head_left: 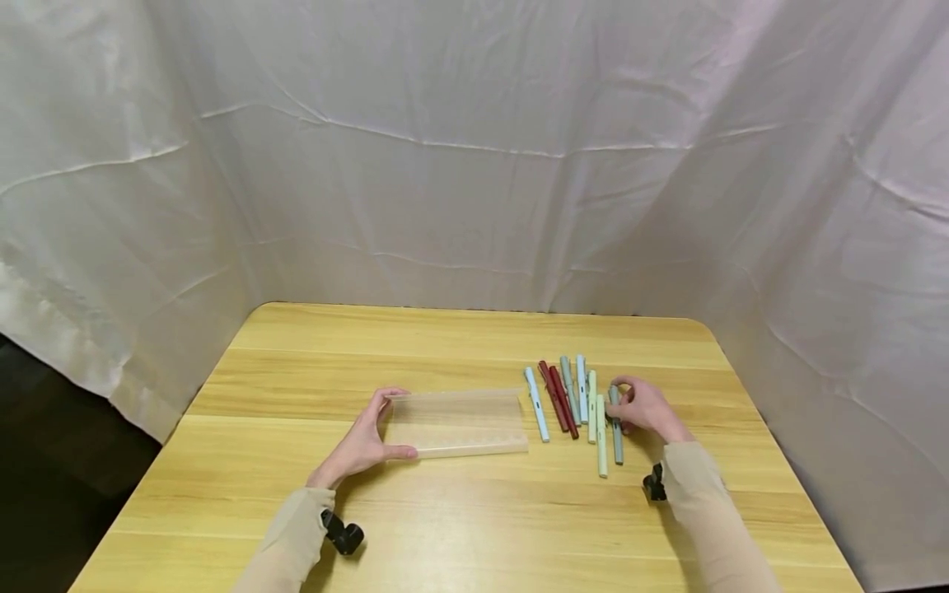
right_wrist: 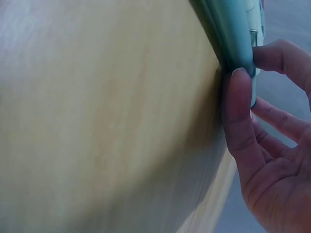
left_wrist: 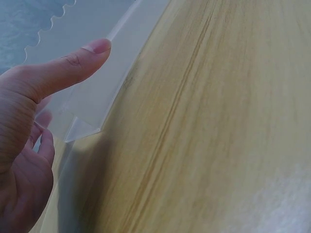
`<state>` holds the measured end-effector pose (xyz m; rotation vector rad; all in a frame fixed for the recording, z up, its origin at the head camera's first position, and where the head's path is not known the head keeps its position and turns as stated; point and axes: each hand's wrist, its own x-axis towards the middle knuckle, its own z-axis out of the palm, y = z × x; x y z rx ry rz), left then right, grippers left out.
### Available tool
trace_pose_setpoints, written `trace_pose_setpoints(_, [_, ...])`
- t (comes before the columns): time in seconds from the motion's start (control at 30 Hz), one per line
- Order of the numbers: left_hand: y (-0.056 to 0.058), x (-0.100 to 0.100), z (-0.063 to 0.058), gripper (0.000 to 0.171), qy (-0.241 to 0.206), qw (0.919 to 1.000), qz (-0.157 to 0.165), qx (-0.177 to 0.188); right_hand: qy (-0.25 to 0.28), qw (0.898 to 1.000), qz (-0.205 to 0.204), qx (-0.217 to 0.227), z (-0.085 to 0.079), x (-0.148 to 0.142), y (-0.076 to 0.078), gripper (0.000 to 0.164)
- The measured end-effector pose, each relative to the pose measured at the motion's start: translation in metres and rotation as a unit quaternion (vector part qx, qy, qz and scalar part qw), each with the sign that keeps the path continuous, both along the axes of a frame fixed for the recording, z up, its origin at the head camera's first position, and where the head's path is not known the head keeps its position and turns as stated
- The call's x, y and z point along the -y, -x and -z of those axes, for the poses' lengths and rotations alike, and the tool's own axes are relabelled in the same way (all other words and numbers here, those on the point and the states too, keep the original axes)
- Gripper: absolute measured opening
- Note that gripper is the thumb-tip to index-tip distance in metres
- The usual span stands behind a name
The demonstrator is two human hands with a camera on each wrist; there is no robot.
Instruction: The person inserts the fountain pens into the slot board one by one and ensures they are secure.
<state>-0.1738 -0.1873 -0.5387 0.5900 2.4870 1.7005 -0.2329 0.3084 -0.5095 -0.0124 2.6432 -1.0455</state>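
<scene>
A clear plastic pen rack (head_left: 460, 422) with a scalloped edge stands on the wooden table. My left hand (head_left: 365, 438) grips its left end, thumb on the near edge and fingers at the far side. In the left wrist view the thumb (left_wrist: 80, 65) presses on the rack's bent lip (left_wrist: 104, 94). Over on the right, my right hand (head_left: 647, 408) pinches a grey-green pen (head_left: 618, 445) between thumb and index finger. The right wrist view shows that pen's rounded barrel (right_wrist: 231, 34) at the fingertips. Right beside it lies a pale green pen (head_left: 601, 449).
Several other capped pens lie side by side between the rack and my right hand: a light blue pen (head_left: 537, 403) nearest the rack, dark red pens (head_left: 553, 395), another grey-green pen (head_left: 569, 387) and more. A pale curtain (head_left: 474, 206) hangs behind the table (head_left: 474, 527).
</scene>
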Motion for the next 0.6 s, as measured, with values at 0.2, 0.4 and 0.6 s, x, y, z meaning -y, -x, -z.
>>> trace_pose_setpoints(0.2, [-0.0005, 0.0005, -0.0002, 0.096, 0.003, 1.0, -0.005, 0.001, -0.011, 1.0, -0.005, -0.014, -0.0022, 0.0025, -0.0021, 0.063])
trace_pose_setpoints(0.4, [-0.0006, 0.0005, 0.0003, 0.096, 0.004, 1.0, -0.004, 0.001, 0.026, 0.999, 0.006, -0.038, -0.0008, 0.0, -0.0074, 0.062])
trace_pose_setpoints(0.6, [-0.0003, 0.0007, 0.0001, 0.095, 0.003, 1.0, 0.0, -0.004, 0.073, 0.996, 0.007, -0.045, 0.0012, -0.0048, -0.0086, 0.064])
